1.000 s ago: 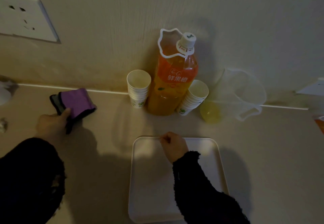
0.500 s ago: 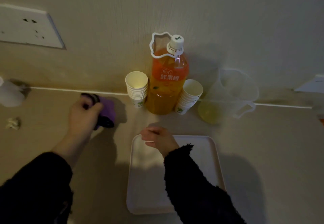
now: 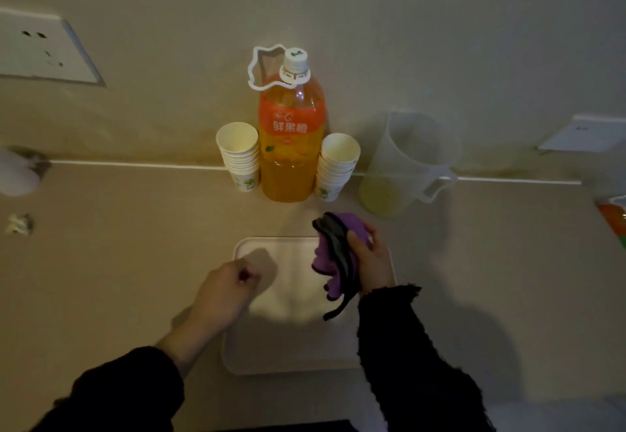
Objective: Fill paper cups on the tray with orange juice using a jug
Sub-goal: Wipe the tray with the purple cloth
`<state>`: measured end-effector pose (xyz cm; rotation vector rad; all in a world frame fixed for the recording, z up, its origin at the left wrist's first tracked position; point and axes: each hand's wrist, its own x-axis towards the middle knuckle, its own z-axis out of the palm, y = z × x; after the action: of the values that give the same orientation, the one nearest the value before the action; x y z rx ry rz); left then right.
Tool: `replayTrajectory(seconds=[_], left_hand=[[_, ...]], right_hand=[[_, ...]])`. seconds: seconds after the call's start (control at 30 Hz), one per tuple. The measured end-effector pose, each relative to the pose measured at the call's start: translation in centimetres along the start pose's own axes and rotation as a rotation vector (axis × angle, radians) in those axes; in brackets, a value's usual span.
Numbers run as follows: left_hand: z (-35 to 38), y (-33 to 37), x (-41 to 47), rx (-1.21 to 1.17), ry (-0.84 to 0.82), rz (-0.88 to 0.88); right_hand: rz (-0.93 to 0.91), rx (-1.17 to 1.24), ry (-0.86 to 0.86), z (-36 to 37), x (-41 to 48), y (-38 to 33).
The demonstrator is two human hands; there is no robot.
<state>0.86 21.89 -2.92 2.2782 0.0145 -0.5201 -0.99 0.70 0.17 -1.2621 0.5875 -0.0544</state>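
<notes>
- The room is dim, so small things are hard to see.
- A white thing at the left edge is cut off and blurry. I cannot tell what it is.
- An orange thing at the right edge is cut off too.
- The right hand grips a purple cloth over the far right part of the white tray. The cloth hides a bit of the tray.
- The left hand is over the tray's left edge with its fingers curled in. Nothing shows in it.
- The tray lies flat on a tan counter.
- By the wall stands a big juice bottle with its cap on. The left cup stack and the right cup stack are just beside it.
- The clear jug stands to the right, with a little yellow drink at the bottom.
- A socket is on the wall at the upper left.
</notes>
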Motion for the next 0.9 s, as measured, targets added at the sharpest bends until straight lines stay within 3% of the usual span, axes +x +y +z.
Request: replayTrajectory(seconds=[0.03,0.07,0.1,0.13,0.17,0.2,0.3,0.37,0.47,0.6,0.67,0.8,0.9], left_hand=[[0.1,-0.6,0.1,0.255,-0.056,-0.004],[0.4,-1.5,0.4,0.487,-0.122,-0.022],[0.6,-2.1,0.5,0.636,-0.167,-0.038],[0.8,-2.4,0.7,0.698,-0.179,-0.059],[0.9,-2.6,0.9,0.704,-0.158,-0.085],[1.0,-2.8,1.2,0.691,-0.130,-0.104],[1.3,-3.5,1.9,0.652,-0.115,-0.094],[1.3,-3.6,2.2,0.631,-0.141,-0.063],[1.4,-3.4,2.3,0.601,-0.128,-0.051],[1.4,-3.8,2.3,0.514,-0.094,-0.069],[1.3,-4.4,2.5,0.529,-0.106,-0.077],[1.2,-4.8,2.7,0.610,-0.127,-0.057],[1.0,-5.0,2.9,0.619,-0.139,-0.012]], right_hand=[[-0.022,-0.079,-0.014,-0.9,-0.3,-0.2],[-0.013,-0.329,-0.011,-1.6,-0.4,0.0],[0.028,-0.734,-0.028,-2.4,-0.2,0.5],[0.091,-1.209,-0.032,-3.5,0.4,1.2],[0.142,-1.537,-0.023,-4.6,1.0,2.1],[0.118,-1.661,-0.053,-5.1,1.5,2.8],[-0.064,-1.671,-0.274,-5.0,2.2,5.2],[-0.110,-1.691,-0.322,-4.9,2.4,7.2],[-0.135,-1.628,-0.144,-5.3,2.7,8.0],[0.081,-1.586,0.210,-4.7,3.8,7.1],[0.135,-1.529,0.280,-3.2,4.1,7.2],[0.102,-1.574,0.059,1.8,3.9,8.3],[-0.184,-1.619,-0.013,5.9,2.5,8.7]])
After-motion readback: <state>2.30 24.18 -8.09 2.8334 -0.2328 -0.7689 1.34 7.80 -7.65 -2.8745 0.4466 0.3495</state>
